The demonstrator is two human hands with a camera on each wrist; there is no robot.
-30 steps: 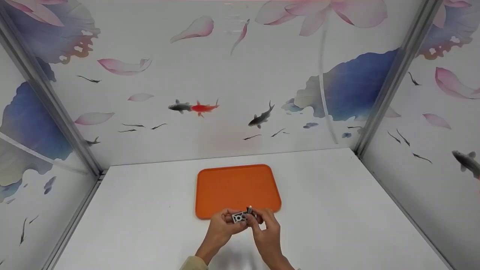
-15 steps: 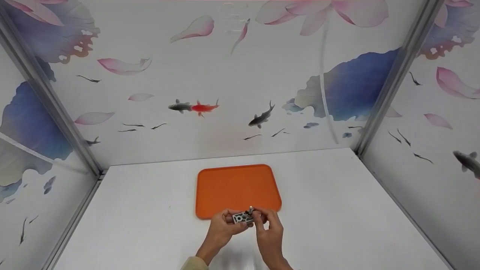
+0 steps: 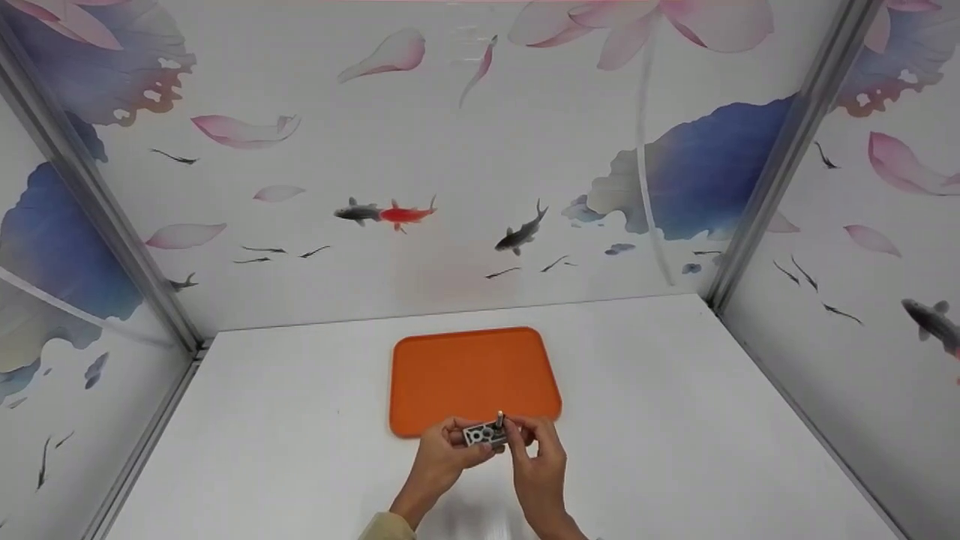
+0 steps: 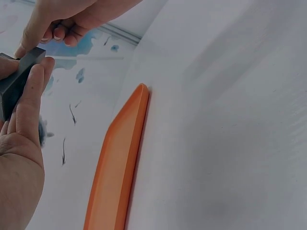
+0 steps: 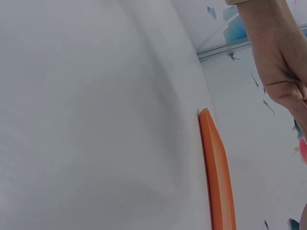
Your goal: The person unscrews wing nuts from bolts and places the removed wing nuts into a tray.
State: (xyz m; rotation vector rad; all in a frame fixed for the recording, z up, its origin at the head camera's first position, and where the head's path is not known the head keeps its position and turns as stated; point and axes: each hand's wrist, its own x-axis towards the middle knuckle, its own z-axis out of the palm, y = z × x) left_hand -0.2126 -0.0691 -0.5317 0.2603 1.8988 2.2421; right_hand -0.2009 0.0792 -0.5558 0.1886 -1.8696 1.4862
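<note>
A small grey metal block (image 3: 480, 434) with round holes in its face is held in my left hand (image 3: 442, 457), thumb in front and fingers behind. In the left wrist view the block (image 4: 21, 79) shows a smooth dark side between that hand's thumb and fingers. A slim metal pin (image 3: 500, 419) with a light tip stands up at the block's right end. My right hand (image 3: 538, 457) pinches there with thumb and forefinger, which hide part of the end. In the left wrist view the right hand (image 4: 72, 21) reaches down to the block's upper corner, its other fingers curled.
An orange tray (image 3: 472, 375) lies on the white table (image 3: 645, 405) just beyond the hands, its near edge partly behind them. White panels (image 3: 465, 150) printed with fish and lotus enclose the table at the back and sides, joined by metal rails (image 3: 780, 165).
My right thumb has drawn back rightward off the block's face, so more of its holes show. The pin has gone from tilted to more upright. My left hand stays put.
</note>
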